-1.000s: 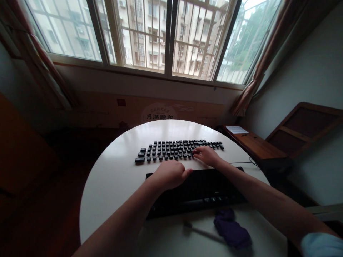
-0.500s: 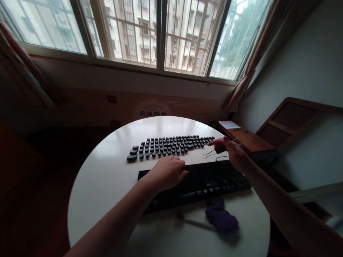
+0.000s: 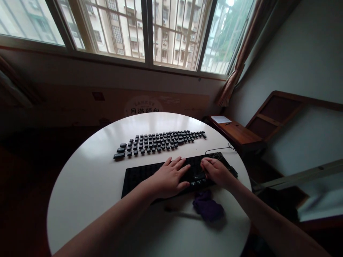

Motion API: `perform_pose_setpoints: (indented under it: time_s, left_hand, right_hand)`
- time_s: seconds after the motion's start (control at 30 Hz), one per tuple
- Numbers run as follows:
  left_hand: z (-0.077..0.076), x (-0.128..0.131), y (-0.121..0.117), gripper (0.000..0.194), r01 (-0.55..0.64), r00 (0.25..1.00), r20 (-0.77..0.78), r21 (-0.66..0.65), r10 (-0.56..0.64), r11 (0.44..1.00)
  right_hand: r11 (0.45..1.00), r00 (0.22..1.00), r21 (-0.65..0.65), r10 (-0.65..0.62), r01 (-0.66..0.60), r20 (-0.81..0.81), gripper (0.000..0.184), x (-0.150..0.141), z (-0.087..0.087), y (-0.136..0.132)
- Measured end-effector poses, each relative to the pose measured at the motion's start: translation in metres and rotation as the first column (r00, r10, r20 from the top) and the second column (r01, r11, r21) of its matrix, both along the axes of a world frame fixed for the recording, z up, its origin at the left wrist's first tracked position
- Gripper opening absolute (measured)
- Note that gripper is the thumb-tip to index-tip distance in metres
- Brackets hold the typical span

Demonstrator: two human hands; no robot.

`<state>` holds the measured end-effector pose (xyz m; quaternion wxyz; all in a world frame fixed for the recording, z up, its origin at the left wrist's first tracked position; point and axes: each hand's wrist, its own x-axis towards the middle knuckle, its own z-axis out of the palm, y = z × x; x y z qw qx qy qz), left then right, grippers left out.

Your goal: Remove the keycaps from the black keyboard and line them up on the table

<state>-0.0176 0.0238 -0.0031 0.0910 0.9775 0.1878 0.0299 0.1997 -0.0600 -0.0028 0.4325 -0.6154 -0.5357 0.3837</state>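
A black keyboard [image 3: 152, 171] lies across the round white table, with part of its keys off. My left hand [image 3: 171, 176] rests flat on its middle, fingers spread and holding nothing. Just to the right, my right hand [image 3: 215, 170] is pinched over the keyboard's right part. Between its fingers is a thin wire keycap puller [image 3: 214, 155], mostly hidden by the hand; some of its wire shows behind the knuckles. Beyond the keyboard, loose black keycaps [image 3: 152, 142] stand in rows on the table.
Near me on the table [image 3: 80, 192] lie a purple cloth [image 3: 209, 207] and a brush [image 3: 184, 215]. A thin cable [image 3: 219, 148] runs off the right side. A wooden chair [image 3: 241, 132] with a paper [image 3: 221, 119] on its seat stands at the right, below a barred window [image 3: 174, 35].
My right hand has come down and left onto the keyboard with the puller. My left hand has opened out from a curled pose to lie flat. The view has shifted somewhat to the right.
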Motion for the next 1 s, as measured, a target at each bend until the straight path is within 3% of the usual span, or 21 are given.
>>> perform_pose_setpoints:
  time_s: [0.17, 0.37, 0.53, 0.6, 0.8, 1.0]
  left_hand:
    - [-0.001, 0.000, 0.001, 0.066, 0.003, 1.000, 0.001, 0.000, -0.003, 1.000]
    - [0.000, 0.000, 0.001, 0.067, -0.007, 1.000, -0.020, -0.021, 0.006, 1.000]
    - [-0.001, -0.001, 0.001, 0.066, -0.011, 1.000, -0.011, -0.026, 0.011, 1.000]
    - [0.000, -0.001, 0.001, 0.066, -0.007, 1.000, -0.008, -0.026, 0.007, 1.000]
    - [0.003, -0.001, 0.000, 0.065, -0.014, 1.000, -0.016, -0.038, 0.013, 0.999]
    - [0.000, -0.001, 0.002, 0.067, -0.005, 1.000, 0.006, -0.034, 0.005, 0.999]
  right_hand:
    - [0.999, 0.997, -0.011, -0.047, 0.048, 0.068, 0.035, 0.001, -0.001, 0.006]
    - [0.996, 0.980, 0.049, 0.060, -0.070, 0.189, 0.037, -0.002, -0.001, 0.001]
    - [0.975, 0.861, 0.202, -0.025, -0.091, 0.508, 0.033, -0.012, -0.001, -0.014]
    - [0.964, 0.843, 0.253, -0.074, -0.076, 0.533, 0.032, -0.014, -0.004, -0.017]
    - [0.967, 0.979, 0.230, -0.146, 0.111, 0.144, 0.042, -0.006, -0.023, -0.013]
    - [0.940, 0.936, 0.174, -0.243, 0.292, -0.255, 0.040, -0.003, -0.019, -0.010]
